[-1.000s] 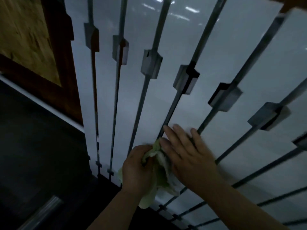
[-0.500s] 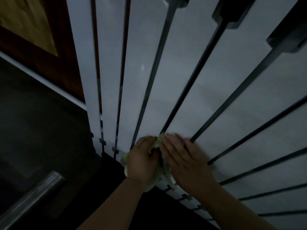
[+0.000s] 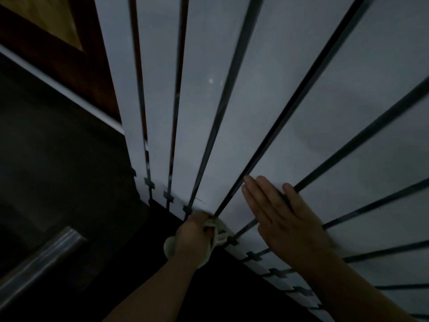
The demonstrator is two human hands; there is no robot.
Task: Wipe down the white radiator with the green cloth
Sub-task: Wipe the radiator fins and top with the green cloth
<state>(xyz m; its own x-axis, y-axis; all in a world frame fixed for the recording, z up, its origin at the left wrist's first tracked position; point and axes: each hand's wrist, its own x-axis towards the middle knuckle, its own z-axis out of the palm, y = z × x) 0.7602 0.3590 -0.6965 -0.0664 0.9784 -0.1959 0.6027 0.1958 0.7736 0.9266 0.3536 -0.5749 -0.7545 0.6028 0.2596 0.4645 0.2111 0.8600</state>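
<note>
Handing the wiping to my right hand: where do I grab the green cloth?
Likely the loose end of the green cloth hanging below the left hand, reached from underneath: the rest is bunched in that fist against the radiator's bottom edge, so only the dangling end is free.

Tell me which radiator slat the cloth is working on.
The fourth slat from the left: the left hand grips the green cloth at its bottom end. The right hand lies flat on slats further right.
</note>
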